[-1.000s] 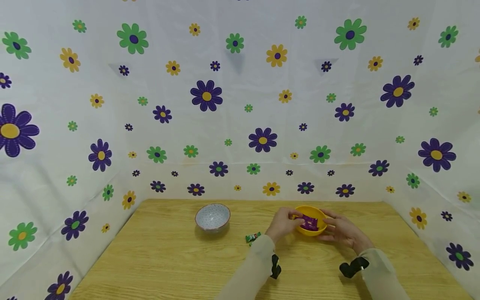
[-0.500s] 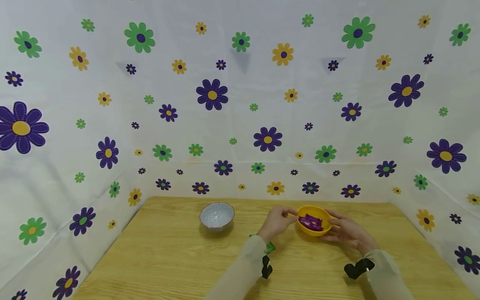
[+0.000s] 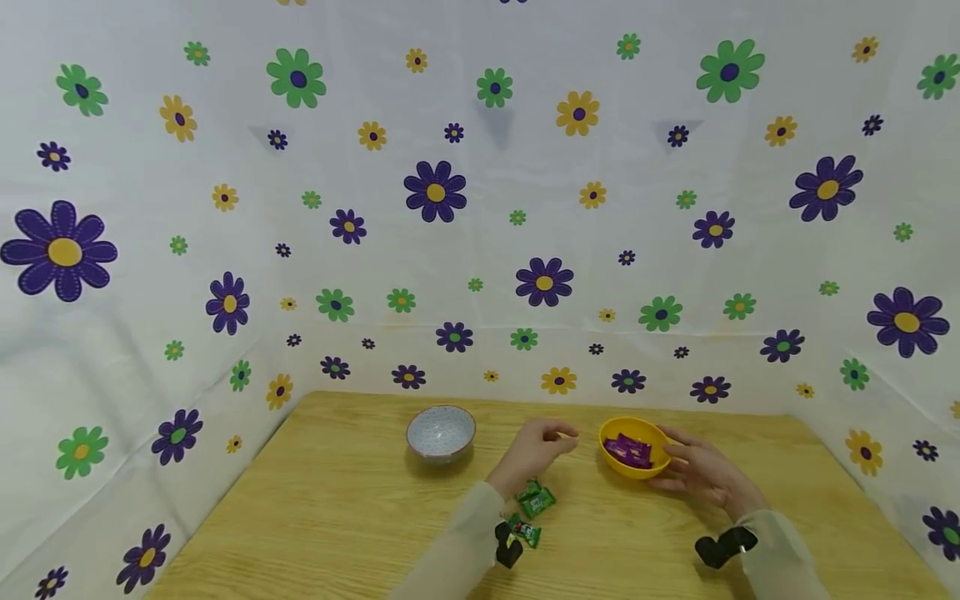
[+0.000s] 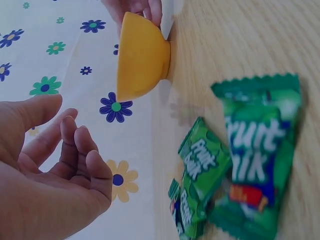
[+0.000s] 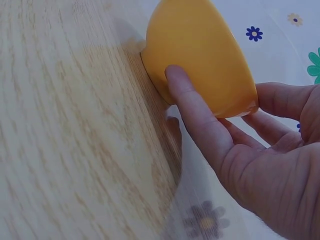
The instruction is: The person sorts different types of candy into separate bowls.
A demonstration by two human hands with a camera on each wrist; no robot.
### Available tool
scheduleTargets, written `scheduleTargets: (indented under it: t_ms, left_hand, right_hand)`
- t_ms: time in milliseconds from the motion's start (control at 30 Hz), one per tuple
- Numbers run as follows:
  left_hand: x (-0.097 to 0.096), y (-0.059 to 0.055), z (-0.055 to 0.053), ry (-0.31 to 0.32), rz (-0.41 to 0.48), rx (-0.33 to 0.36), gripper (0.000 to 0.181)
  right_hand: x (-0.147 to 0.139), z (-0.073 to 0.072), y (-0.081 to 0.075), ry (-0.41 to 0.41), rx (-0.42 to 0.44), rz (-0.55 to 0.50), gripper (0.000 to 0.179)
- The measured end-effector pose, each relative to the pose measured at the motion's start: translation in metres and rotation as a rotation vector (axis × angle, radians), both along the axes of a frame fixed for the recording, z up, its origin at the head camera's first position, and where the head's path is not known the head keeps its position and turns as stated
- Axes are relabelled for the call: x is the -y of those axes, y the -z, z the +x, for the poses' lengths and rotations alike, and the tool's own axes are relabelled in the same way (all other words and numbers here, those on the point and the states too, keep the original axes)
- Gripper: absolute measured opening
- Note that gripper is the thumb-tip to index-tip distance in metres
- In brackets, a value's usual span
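Your left hand (image 3: pixel 528 454): holding nothing, fingers loosely curled, thumb apart, left of yellow bowl (image 4: pixel 142 57). Your right hand (image 3: pixel 703 477): holds yellow bowl at right side, digits spread round wall. Bowl sits toward far right corner of tabletop (image 3: pixel 337 500), purple packets (image 3: pixel 628 451) inside. Looks light, stiff; grip below rim. Green packets (image 3: pixel 537 501) lie mid-tabletop, nearside of left hand; probably light, slick; pinch crimped ends. Pale patterned bowl (image 3: pixel 441 429) near far edge; likely breakable. Wood-grain surface, flower-print cloth (image 3: pixel 472 242) round far edge and sides.
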State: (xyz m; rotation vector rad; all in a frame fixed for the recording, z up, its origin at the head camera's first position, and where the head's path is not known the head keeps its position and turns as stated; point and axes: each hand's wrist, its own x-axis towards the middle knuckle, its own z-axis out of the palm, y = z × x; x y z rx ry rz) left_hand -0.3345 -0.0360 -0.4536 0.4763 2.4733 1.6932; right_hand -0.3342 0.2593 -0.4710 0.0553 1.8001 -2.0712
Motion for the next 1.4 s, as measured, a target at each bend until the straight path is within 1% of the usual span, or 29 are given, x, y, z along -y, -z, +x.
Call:
scheduleTargets:
  t_ms: [167,300,400,567,767,933,1100,1200,1267,1400]
  left_hand:
    - [0.016,-0.001,0.003,-0.025,0.023,0.001,0.024]
    - [0.027,-0.004,0.006,-0.023,0.027,0.0,0.023]
    - [0.038,-0.007,0.008,-0.019,0.048,0.0,0.023]
    - [0.056,-0.01,0.006,-0.043,0.079,0.017,0.024]
    - [0.081,-0.009,0.0,-0.139,0.146,0.024,0.026]
    - [0.102,-0.007,-0.002,-0.223,0.17,0.049,0.024]
    - [0.12,-0.007,-0.003,-0.332,0.192,0.073,0.022]
    - [0.131,-0.007,-0.004,-0.401,0.202,0.073,0.021]
    - [0.137,-0.007,-0.005,-0.432,0.211,0.072,0.023]
    - [0.145,-0.007,-0.005,-0.514,0.207,0.037,0.025]
  right_hand:
    - [-0.001,-0.002,0.0,-0.005,0.006,0.0,0.059]
    - [-0.001,-0.003,0.001,-0.003,0.021,0.001,0.058]
    - [0.0,-0.004,0.001,-0.006,0.025,-0.004,0.058]
    - [-0.001,-0.003,0.001,0.006,0.019,-0.007,0.059]
    - [-0.004,-0.002,0.001,0.008,0.002,0.007,0.059]
    - [-0.003,-0.002,0.001,0.002,0.005,0.007,0.06]
    - [-0.003,-0.003,0.001,0.008,0.003,0.019,0.059]
    - [-0.003,-0.005,0.001,0.007,0.004,0.017,0.059]
    - [-0.003,-0.006,0.001,0.008,0.007,0.012,0.059]
    - [-0.005,-0.006,0.001,0.006,0.006,0.004,0.06]
